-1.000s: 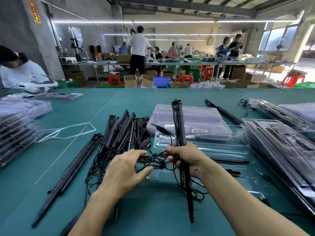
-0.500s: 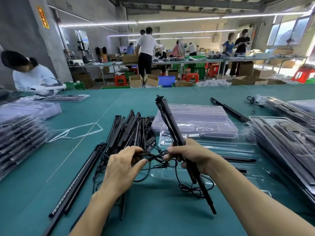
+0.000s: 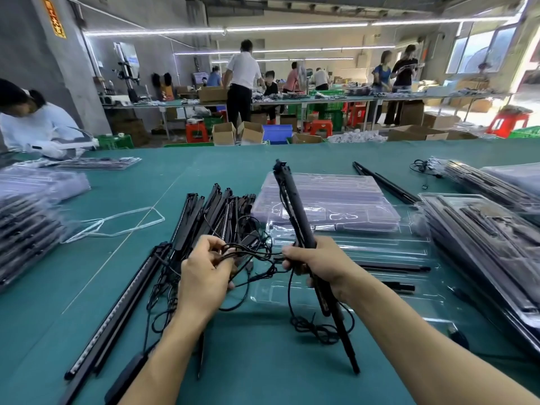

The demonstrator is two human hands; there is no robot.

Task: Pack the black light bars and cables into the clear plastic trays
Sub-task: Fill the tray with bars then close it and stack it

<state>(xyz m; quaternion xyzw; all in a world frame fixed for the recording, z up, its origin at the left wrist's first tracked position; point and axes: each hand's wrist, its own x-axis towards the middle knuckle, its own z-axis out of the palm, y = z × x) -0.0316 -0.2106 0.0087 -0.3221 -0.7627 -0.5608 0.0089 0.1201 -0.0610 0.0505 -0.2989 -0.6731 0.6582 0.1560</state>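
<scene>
**Step in hand (judged):** the cable of one bar is being gathered into loops before bar and cable go into a tray.

**Location of items:** The long black light bar (image 3: 295,209) is off the tray and held tilted. Its upper end leans away and to the left, and its lower end is near the green worktop (image 3: 263,361); contact there cannot be confirmed. The open clear plastic tray (image 3: 409,249) lies just behind the holding hand, with slim black parts already in it. A stack of empty clear trays (image 3: 330,197) sits beyond it.

**Method advised:**
- Wind the thin black cable (image 3: 254,254) in even loops.
- Draw the slack up from the tangle hanging below the bar, without straining the point where the cable joins the bar.
- Keep the loops clear of the pile of loose black bars and cables (image 3: 213,211) just behind, where snagging is likely.
- Size the bundle to the tray's recess; the recess outline is not clear enough to judge.

**Hands:**
- The right hand (image 3: 315,263) has its fingers wrapped round the bar near mid-length, knuckles to the left.
- The left hand (image 3: 204,276) pinches several cable loops between thumb and curled fingers. It is level with the right hand and just beside it.
- Both forearms reach forward from the lower edge of the view.
</scene>
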